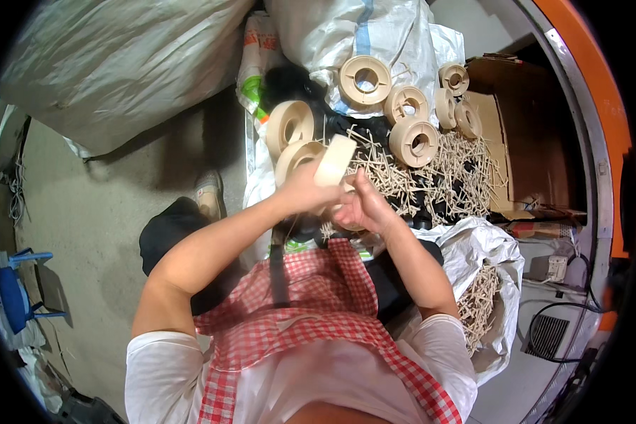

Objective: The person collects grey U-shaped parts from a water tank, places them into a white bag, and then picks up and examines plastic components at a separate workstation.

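My left hand is closed around a cream plastic spool-like ring, tilted so that its smooth outer wall faces up. Just to its right, my right hand is close against the lower part of the ring, thumb raised and the other fingers curled. Whatever those fingers pinch is hidden. Beyond my left hand, two more cream rings lie at the left, one farther ring and one nearer ring partly covered by the hand. A pile of thin cream plastic sprue sticks spreads past my right hand.
Several spoked cream rings rest around the pile and against a white woven sack. An open cardboard box stands at the right. Nearer is a white sack holding sticks. A blue stool stands far left.
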{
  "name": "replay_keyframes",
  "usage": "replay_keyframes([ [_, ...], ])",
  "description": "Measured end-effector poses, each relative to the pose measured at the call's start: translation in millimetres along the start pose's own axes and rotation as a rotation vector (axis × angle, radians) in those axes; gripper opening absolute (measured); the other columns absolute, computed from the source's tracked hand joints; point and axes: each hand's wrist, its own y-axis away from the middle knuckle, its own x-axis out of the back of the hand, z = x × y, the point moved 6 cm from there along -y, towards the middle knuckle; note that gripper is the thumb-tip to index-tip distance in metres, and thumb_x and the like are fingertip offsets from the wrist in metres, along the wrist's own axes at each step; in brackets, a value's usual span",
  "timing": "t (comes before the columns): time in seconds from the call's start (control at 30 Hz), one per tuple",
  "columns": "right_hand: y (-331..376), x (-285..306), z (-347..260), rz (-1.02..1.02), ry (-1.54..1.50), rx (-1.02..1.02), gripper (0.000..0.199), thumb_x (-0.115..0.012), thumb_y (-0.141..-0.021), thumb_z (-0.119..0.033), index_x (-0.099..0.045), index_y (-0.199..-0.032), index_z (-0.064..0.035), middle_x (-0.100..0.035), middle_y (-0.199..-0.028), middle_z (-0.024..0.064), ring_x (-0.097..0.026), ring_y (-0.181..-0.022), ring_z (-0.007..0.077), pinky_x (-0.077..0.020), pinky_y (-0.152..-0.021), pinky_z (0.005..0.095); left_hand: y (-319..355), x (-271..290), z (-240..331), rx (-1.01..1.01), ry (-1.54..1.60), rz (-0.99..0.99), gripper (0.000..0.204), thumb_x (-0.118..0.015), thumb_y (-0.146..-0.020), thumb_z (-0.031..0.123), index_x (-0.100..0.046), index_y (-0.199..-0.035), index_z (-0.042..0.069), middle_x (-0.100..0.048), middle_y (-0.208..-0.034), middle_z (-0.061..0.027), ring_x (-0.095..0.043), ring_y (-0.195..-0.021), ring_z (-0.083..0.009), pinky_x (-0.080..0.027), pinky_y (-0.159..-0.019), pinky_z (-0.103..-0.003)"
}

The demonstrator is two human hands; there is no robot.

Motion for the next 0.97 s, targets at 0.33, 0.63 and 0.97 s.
replay_keyframes([
  [0.33, -1.6, 32.7, 27.0, 0.495, 0.825, -0.022, 0.044, -0.065, -0.072, -0.029, -0.053, -0.104, -0.0012, -0.06, -0.083, 0.0145, -0.058, -0.082, 0.0278, -0.047, -0.073, 0.0376, -13.8, 19.4, -20.6, 0.046, 0.421, 0.24, 0.051, -0.062, -0.075, 0.008, -0.042, -0.123, 0.005, -0.056, -0.099, -0.003, -0.056, -0.081, -0.0099, -0.047, -0.065, -0.023],
  [0.63, 22.4, 34.7, 54.6, 0.864, 1.146, 0.25, 0.041, -0.061, -0.072, -0.023, -0.056, -0.107, -0.0038, -0.06, -0.095, 0.0189, -0.056, -0.088, 0.0347, -0.0424, -0.081, 0.0427, -10.1, 48.1, -31.1, -0.12, -0.597, 0.652, 0.08, -0.072, -0.068, 0.025, -0.03, -0.131, -0.003, -0.043, -0.123, -0.0219, -0.045, -0.114, -0.0307, -0.037, -0.094, -0.037],
  [0.97, 24.0, -9.1, 32.0, 0.804, 0.08, 0.415, 0.02, -0.044, -0.092, -0.013, -0.054, -0.103, 0.001, -0.058, -0.095, 0.0095, -0.053, -0.091, 0.0163, -0.0438, -0.083, 0.0303, 45.6, 47.4, 78.4, -0.528, 0.068, 0.572, 0.044, -0.064, -0.076, 0.009, -0.047, -0.115, 0.0, -0.057, -0.104, -0.0103, -0.058, -0.092, -0.0175, -0.049, -0.079, -0.031],
])
